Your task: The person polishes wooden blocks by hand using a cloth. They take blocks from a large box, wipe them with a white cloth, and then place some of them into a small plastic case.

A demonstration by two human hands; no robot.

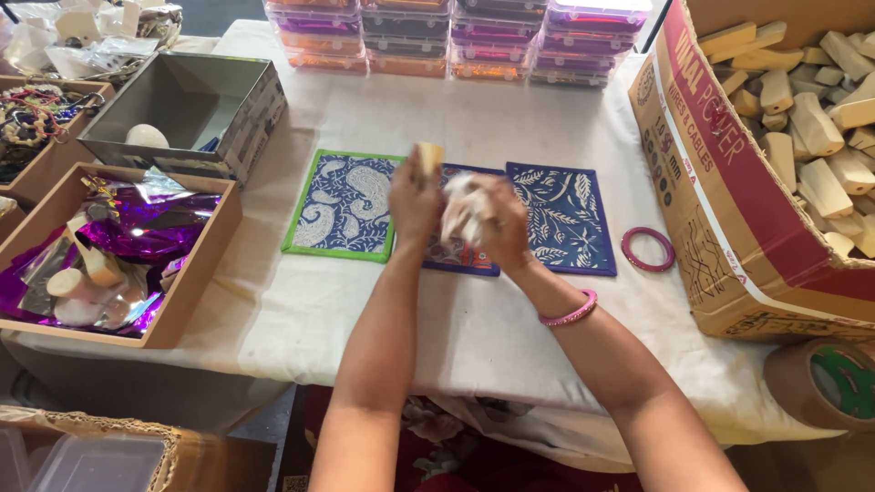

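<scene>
Two hands work a wooden block and a white cloth above printed mats on a bench.

Nearest, the forearms reach out from the lower edge, a pink bangle (567, 315) on the right wrist. The left hand (415, 202) has its fingers closed around a pale wooden block (428, 157), whose top pokes up above them; the right hand (499, 226) grips a crumpled white cloth (463, 210), held just beside the block, both blurred. Beneath them, on the white-covered bench (474, 337), lie three blue patterned mats: a green-edged one (342, 206) to the left, a middle one (460, 258) mostly hidden, and a dark-edged one (561, 217) to the right, with a loose pink ring (647, 249) just beside it. Farther right stands a cardboard box (729, 200) of wooden blocks; at the far edge, stacked coloured plastic cases (456, 36).
</scene>
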